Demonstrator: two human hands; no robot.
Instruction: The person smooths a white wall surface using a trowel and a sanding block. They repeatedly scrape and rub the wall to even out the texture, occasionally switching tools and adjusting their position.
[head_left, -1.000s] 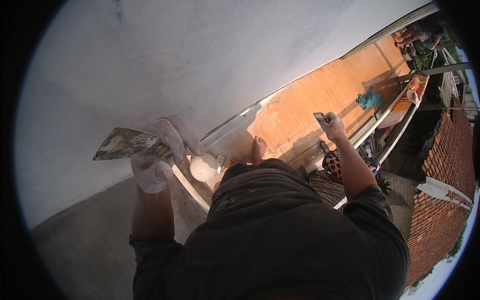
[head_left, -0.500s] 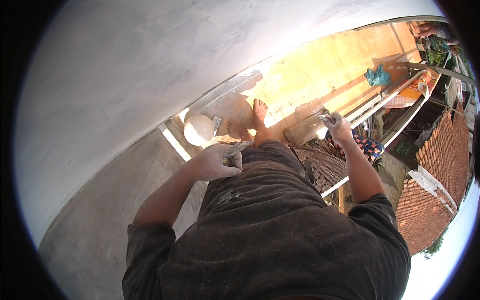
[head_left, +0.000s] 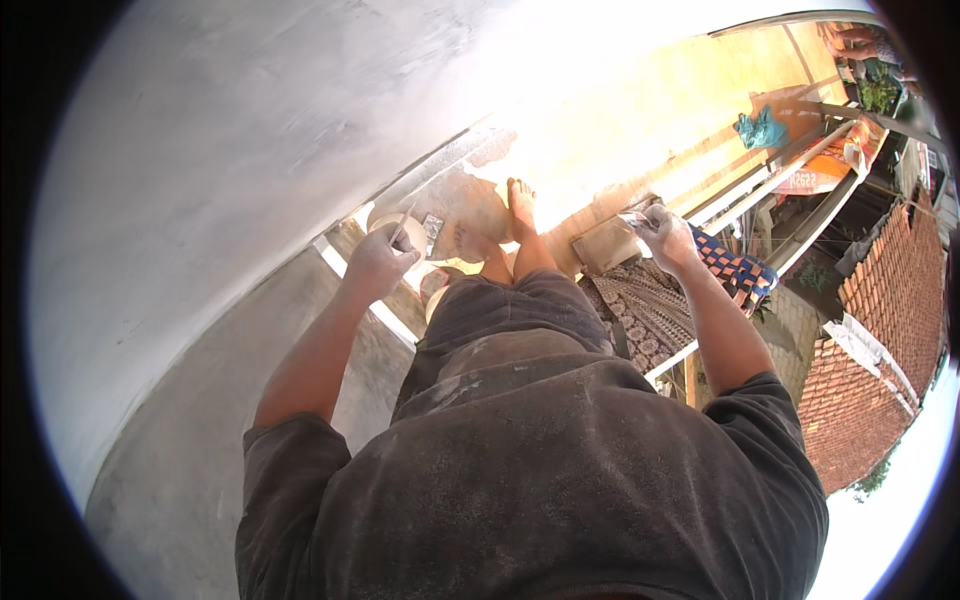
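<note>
Metal scraper point(head_left: 402, 228) jutting beyond our left hand point(head_left: 379, 264), pinched there, pale tub point(head_left: 416, 236) just past that hand, second scraper point(head_left: 631, 217) poking leftward from our right hand point(head_left: 668, 238), likewise pinched

Harsh glare burns out the floor point(head_left: 660, 120) at upper centre; sky point(head_left: 885, 515) at lower right is nearly white. The wall point(head_left: 220, 130) at upper left lies in grey shade. Straight edges bow near the black rim.
</note>
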